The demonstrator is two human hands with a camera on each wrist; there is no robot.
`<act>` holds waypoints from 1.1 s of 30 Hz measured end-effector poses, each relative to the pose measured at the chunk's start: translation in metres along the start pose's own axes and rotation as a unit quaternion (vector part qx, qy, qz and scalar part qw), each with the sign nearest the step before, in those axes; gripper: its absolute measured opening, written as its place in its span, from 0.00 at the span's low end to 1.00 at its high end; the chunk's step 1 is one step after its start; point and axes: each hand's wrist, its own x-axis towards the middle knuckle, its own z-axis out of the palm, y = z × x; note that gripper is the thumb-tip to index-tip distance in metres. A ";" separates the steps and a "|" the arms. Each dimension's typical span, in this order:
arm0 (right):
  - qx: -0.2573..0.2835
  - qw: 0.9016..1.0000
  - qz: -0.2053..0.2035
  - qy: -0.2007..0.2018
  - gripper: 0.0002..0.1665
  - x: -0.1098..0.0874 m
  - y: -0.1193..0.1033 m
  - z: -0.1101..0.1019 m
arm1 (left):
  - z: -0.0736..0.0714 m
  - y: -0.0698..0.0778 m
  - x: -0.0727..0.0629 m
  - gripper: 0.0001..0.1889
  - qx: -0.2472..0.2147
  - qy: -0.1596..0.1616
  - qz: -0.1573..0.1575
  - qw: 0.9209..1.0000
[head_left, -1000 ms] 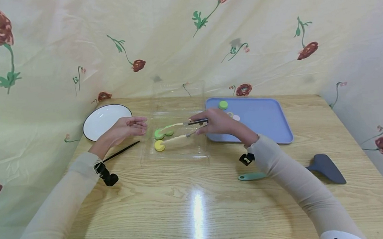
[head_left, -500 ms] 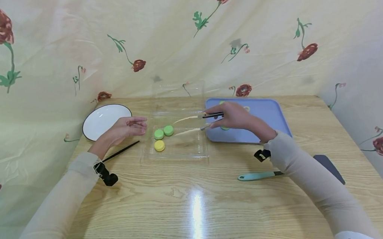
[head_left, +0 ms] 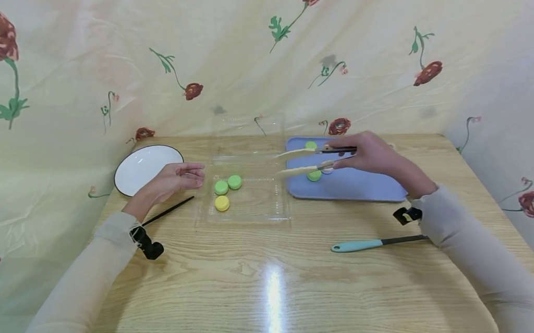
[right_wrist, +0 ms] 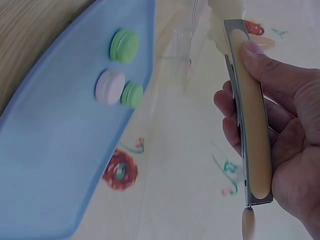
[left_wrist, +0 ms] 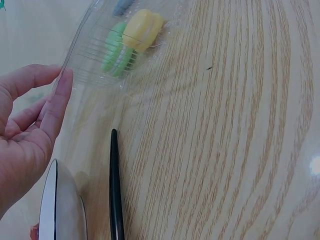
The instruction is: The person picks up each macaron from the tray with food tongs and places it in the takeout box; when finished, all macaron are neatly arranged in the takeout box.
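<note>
Tongs in right grip, between thumb and fingers

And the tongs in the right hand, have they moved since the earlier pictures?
Yes. In the head view, the tongs have moved to the person's right, away from the yellow macaron in the clear container and toward the blue tray, which stayed put.

Your table: wood-grained, light brown | to your left: white dark-rimmed dish, black stick | centre, ahead of you: open clear container | to your right: blue tray; nearer you, teal-handled utensil
</note>
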 end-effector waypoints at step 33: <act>-0.035 0.998 0.056 0.024 0.30 -0.067 0.077 -0.029 | 0.000 0.001 0.000 0.33 0.009 0.002 -0.005 1.000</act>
